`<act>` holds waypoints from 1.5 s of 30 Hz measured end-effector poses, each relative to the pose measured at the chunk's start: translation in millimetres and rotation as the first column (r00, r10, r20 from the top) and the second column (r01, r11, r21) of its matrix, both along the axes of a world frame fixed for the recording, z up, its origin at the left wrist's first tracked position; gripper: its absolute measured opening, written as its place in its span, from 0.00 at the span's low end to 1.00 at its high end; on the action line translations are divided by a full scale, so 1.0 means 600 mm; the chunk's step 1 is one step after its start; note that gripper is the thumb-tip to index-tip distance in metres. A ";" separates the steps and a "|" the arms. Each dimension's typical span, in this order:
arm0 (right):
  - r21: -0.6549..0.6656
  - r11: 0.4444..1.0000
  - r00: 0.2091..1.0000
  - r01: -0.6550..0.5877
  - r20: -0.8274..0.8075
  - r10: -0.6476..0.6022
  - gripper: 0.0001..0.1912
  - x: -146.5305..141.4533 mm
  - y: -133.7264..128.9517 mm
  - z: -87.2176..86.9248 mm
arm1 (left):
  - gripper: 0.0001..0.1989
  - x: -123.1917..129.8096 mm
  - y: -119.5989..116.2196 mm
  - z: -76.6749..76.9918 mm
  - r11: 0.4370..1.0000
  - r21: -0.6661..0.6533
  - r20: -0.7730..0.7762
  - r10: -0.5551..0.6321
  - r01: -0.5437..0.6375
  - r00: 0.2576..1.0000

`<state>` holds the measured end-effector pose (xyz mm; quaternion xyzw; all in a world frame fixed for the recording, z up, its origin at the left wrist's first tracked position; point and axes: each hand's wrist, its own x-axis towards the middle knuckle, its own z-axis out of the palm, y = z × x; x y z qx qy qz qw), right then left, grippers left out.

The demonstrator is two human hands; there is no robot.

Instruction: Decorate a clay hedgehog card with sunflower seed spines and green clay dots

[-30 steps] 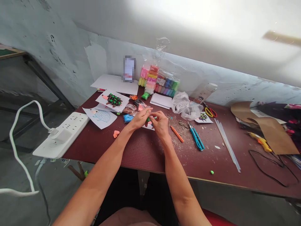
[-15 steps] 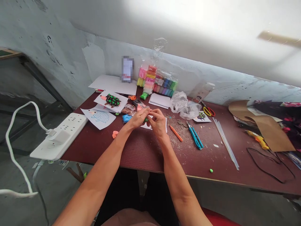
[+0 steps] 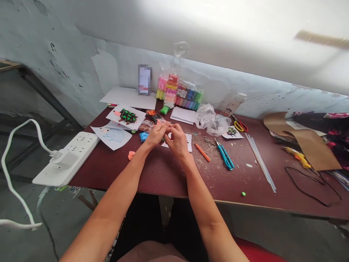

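My left hand (image 3: 157,135) and my right hand (image 3: 177,139) meet above a white paper card (image 3: 188,138), fingers bent and pinched together. What they hold is mostly hidden; a trace of green shows beneath the fingers. Left of them lie a blue clay packet (image 3: 143,137) and an orange-pink lump of clay (image 3: 131,155). Packets of brown clay (image 3: 146,126) and black clay (image 3: 157,118) sit just behind. Near my right hand rests an orange pen-like tool (image 3: 202,152), with small brown pieces (image 3: 209,141) beyond it.
Teal-handled cutters (image 3: 225,156), clear glue sticks (image 3: 261,162), scissors (image 3: 240,125) and a yellow glue gun (image 3: 300,158) lie to the right. A hedgehog card (image 3: 126,115) and hedgehog drawing (image 3: 113,136) lie left, beside a white power strip (image 3: 65,160). Clay packs (image 3: 188,96) stand behind.
The whole view has shifted slightly, with table items a little further left. My hands stay together over the card, fingers slightly moved; less green shows between them.
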<state>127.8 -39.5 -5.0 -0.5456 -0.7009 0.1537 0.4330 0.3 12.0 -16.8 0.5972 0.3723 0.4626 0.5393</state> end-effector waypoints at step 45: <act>-0.309 0.920 0.959 0.241 -0.069 -0.275 0.11 0.110 0.034 0.007 | 0.06 -0.011 -0.004 0.034 0.993 -0.104 -0.278 -0.086 0.059 0.957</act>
